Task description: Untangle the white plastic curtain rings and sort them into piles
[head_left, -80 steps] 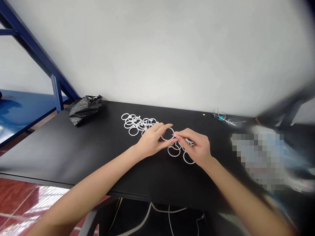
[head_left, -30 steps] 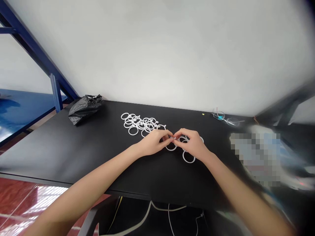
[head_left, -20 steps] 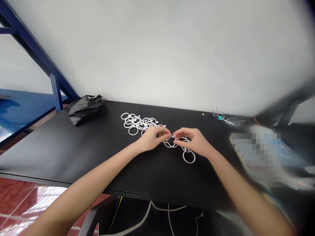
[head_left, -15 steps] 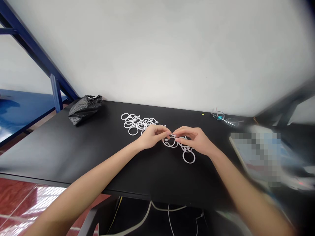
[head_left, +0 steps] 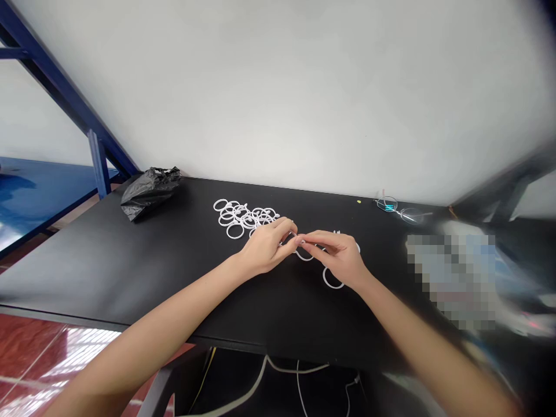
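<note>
My left hand [head_left: 271,243] and my right hand [head_left: 334,255] meet over the black table, thumbs and fingertips pinched together. Between them they grip a white curtain ring [head_left: 303,241], mostly covered by the fingers. Just below the fingertips, part of another white ring [head_left: 306,258] shows on the tabletop. A single ring [head_left: 324,282] lies flat under my right wrist, and more rings are partly hidden behind that hand. Beyond my left hand spreads a loose pile of white rings [head_left: 235,231], some overlapping.
A crumpled black plastic bag [head_left: 150,192] sits at the table's back left. Eyeglasses [head_left: 396,212] rest near the wall at the back right. A blurred, pixelated flat item [head_left: 452,284] lies at the right. Cables [head_left: 256,385] hang below the table [head_left: 208,321].
My right hand has shifted left, closing the gap, so both sets of fingertips now touch. The ring between them has become more covered. The pile on the left looks the same.
</note>
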Demonstrator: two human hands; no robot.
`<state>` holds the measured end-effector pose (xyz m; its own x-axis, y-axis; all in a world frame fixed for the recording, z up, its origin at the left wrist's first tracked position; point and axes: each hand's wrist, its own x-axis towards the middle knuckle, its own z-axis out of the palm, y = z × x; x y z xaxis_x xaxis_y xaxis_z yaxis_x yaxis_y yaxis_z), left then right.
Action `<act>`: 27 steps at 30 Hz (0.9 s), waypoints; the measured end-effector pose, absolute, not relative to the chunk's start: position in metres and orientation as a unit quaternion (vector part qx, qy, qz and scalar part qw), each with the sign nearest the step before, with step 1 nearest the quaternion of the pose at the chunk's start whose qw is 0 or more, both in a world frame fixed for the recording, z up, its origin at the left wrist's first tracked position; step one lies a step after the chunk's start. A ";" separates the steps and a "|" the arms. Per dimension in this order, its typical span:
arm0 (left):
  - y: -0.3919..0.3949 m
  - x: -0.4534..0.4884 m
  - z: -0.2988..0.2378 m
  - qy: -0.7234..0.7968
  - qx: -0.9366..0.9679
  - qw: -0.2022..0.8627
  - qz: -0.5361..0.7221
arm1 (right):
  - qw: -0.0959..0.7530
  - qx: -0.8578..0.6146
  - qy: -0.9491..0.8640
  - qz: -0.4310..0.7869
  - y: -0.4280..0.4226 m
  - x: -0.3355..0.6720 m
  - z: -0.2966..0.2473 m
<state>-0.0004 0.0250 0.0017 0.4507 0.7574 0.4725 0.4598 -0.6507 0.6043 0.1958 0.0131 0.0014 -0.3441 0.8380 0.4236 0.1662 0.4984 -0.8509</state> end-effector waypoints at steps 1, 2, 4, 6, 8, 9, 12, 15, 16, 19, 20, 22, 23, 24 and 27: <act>0.025 -0.001 0.002 0.369 0.825 0.201 0.377 | 0.455 -0.341 -0.738 0.364 0.012 0.196 0.003; 0.025 -0.001 0.002 0.367 0.824 0.205 0.381 | 0.452 -0.340 -0.742 0.360 0.012 0.197 0.005; 0.026 -0.001 0.003 0.356 0.824 0.215 0.385 | 0.447 -0.337 -0.750 0.353 0.012 0.199 0.008; 0.026 -0.001 0.004 0.345 0.823 0.229 0.388 | 0.441 -0.333 -0.753 0.358 0.012 0.199 0.009; 0.025 0.000 0.004 0.338 0.822 0.243 0.390 | 0.447 -0.337 -0.744 0.365 0.012 0.199 0.008; 0.025 0.000 0.004 0.335 0.822 0.247 0.390 | 0.453 -0.341 -0.737 0.368 0.012 0.199 0.008; 0.025 0.000 0.002 0.325 0.823 0.250 0.392 | 0.464 -0.355 -0.720 0.375 0.012 0.198 0.007; 0.026 -0.001 0.001 0.324 0.827 0.247 0.388 | 0.462 -0.361 -0.714 0.382 0.011 0.197 0.007; 0.026 -0.001 0.001 0.325 0.827 0.246 0.386 | 0.462 -0.362 -0.712 0.385 0.012 0.197 0.007; 0.027 -0.001 0.002 0.330 0.827 0.249 0.381 | 0.460 -0.364 -0.707 0.396 0.012 0.198 0.006; 0.027 -0.001 0.002 0.331 0.825 0.252 0.382 | 0.462 -0.363 -0.705 0.397 0.012 0.198 0.006; 0.027 0.000 0.002 0.331 0.820 0.261 0.386 | 0.464 -0.364 -0.704 0.395 0.013 0.198 0.004; 0.027 0.000 0.001 0.330 0.818 0.264 0.390 | 0.465 -0.364 -0.704 0.393 0.013 0.197 0.003; 0.027 0.000 0.000 0.326 0.818 0.263 0.395 | 0.467 -0.363 -0.705 0.392 0.013 0.197 0.002; 0.027 0.001 -0.002 0.317 0.821 0.241 0.408 | 0.461 -0.363 -0.710 0.390 0.012 0.194 0.001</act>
